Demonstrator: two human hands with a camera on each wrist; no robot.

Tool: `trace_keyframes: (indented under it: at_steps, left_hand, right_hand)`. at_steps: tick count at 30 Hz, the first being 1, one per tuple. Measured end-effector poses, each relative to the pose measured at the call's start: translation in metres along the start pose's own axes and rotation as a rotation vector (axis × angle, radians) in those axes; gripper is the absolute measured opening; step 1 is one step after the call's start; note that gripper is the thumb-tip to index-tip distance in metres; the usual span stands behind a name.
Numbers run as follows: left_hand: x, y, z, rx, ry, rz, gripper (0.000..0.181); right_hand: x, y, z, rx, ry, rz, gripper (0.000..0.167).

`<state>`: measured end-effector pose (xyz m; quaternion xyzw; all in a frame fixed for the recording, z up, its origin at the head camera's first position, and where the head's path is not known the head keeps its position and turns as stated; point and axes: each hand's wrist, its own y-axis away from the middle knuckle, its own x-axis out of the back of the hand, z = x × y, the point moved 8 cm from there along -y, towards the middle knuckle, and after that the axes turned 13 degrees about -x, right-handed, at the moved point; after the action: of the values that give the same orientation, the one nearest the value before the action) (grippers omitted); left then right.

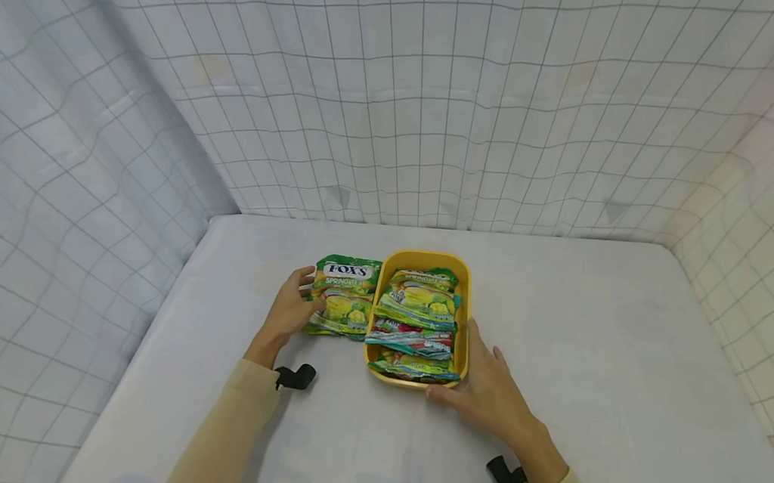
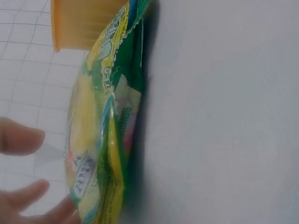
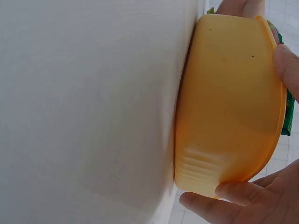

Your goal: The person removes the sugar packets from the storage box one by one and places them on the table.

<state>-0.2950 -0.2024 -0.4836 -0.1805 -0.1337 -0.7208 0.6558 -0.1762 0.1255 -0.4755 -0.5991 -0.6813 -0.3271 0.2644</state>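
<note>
In the head view a yellow plastic basket (image 1: 460,353) stands on the white table. Several candy bags lie in it, a green Fox's one (image 1: 417,297) on top and a red-blue one (image 1: 413,338) in the middle. Left of the basket a green Fox's Spring Tea candy bag (image 1: 344,299) lies flat, against or close to its wall. My left hand (image 1: 293,306) is at this bag's left edge, fingers spread; in the left wrist view the thumb (image 2: 21,137) stands apart from it. My right hand (image 1: 488,386) rests on the basket's near right corner, thumb and fingers extended along its sides.
White cloth with a dark grid (image 1: 437,124) hangs behind and at both sides of the table (image 1: 573,309). A black wrist mount (image 1: 296,376) sits on the left wrist and another (image 1: 506,475) on the right.
</note>
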Motion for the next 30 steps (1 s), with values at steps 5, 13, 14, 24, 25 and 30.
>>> trace_keyframes:
  at_steps: [5, 13, 14, 24, 25, 30]
  left_hand:
    - [0.005, 0.001, 0.003, -0.018, 0.056, 0.052, 0.079]
    - [0.011, 0.000, 0.029, -0.143, 0.180, 0.168, 0.082]
    - [0.010, 0.000, 0.032, -0.151, 0.190, 0.167, 0.083]
    - [0.004, 0.005, 0.061, -0.181, 0.278, 0.160, 0.089]
    - [0.003, 0.006, 0.064, -0.185, 0.277, 0.157, 0.088]
    - [0.000, 0.008, 0.076, -0.200, 0.272, 0.147, 0.089]
  right_hand:
    - [0.000, 0.000, 0.001, -0.001, -0.003, -0.005, 0.133]
    - [-0.002, -0.001, 0.002, -0.027, -0.008, -0.022, 0.133]
    - [-0.002, -0.001, 0.002, -0.029, -0.010, -0.023, 0.133]
    - [-0.002, -0.001, 0.000, -0.031, -0.011, -0.029, 0.133]
    - [-0.002, -0.001, 0.001, -0.032, -0.010, -0.030, 0.134]
    - [-0.002, -0.001, 0.001, -0.035, -0.005, -0.032, 0.134]
